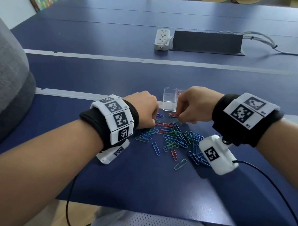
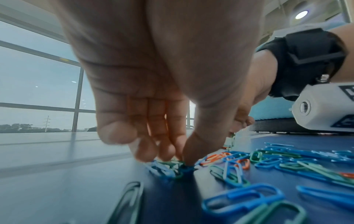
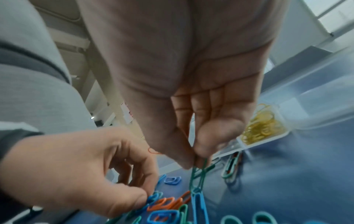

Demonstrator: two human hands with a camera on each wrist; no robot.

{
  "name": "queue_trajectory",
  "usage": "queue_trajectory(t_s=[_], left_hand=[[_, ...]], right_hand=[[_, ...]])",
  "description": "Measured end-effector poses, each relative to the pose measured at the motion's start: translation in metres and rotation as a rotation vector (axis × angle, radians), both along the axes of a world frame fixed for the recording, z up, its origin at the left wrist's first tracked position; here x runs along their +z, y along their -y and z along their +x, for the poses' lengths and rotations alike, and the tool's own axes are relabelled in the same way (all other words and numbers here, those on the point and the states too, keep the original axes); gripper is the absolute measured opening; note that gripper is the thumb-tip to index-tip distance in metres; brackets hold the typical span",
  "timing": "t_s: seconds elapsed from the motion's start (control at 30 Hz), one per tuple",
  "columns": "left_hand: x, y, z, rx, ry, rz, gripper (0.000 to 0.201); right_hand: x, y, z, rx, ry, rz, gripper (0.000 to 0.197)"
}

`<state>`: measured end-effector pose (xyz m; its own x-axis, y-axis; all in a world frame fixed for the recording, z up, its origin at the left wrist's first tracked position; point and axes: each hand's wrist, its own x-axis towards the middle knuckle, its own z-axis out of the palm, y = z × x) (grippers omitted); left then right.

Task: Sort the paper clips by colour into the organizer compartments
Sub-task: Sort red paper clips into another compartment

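Pinched in the right hand (image 3: 188, 145), a green wire paper clip (image 3: 199, 174) drags a snagged blue clip (image 3: 200, 203) off the blue table (image 1: 139, 180); left hand (image 2: 172, 145) pinches pile clips (image 2: 166, 168); both colours could land together in the clear plastic organizer (image 1: 169, 101).

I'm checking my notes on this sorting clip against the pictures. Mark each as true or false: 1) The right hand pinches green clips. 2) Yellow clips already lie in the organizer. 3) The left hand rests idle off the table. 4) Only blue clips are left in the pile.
1) True: the right hand pinches green paper clips.
2) True: yellow clips lie in the clear organizer.
3) False: the left hand has its fingertips down in the pile.
4) False: blue, green and red clips are mixed there.
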<state>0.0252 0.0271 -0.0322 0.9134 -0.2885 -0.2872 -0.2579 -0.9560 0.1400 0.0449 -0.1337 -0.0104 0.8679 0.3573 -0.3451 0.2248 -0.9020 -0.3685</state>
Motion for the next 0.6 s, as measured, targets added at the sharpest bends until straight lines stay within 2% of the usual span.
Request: queue_trajectory(t_s=[0.1, 0.13, 0.23, 0.37, 0.47, 0.6], left_hand=[[0.000, -0.006, -0.002, 0.018, -0.004, 0.007, 0.023], [0.000, -0.007, -0.002, 0.030, 0.005, -0.006, 0.022], [0.002, -0.009, -0.002, 0.059, 0.051, -0.045, 0.009], [0.001, -0.001, 0.000, -0.009, 0.087, -0.049, 0.016], [0.002, 0.011, -0.002, -0.119, 0.057, -0.066, 0.019], [0.003, 0.017, -0.002, -0.141, 0.020, -0.048, 0.014]], right_hand=[[-0.003, 0.008, -0.001, -0.041, -0.114, 0.139, 0.004], [-0.004, 0.010, 0.000, -0.058, -0.115, 0.158, 0.009], [-0.005, 0.017, 0.004, -0.096, 0.003, 0.106, 0.016], [-0.001, 0.020, 0.004, -0.068, 0.192, -0.023, 0.021], [-0.002, 0.016, -0.002, 0.026, 0.194, -0.055, 0.029], [-0.005, 0.020, -0.002, 0.063, 0.147, -0.054, 0.022]])
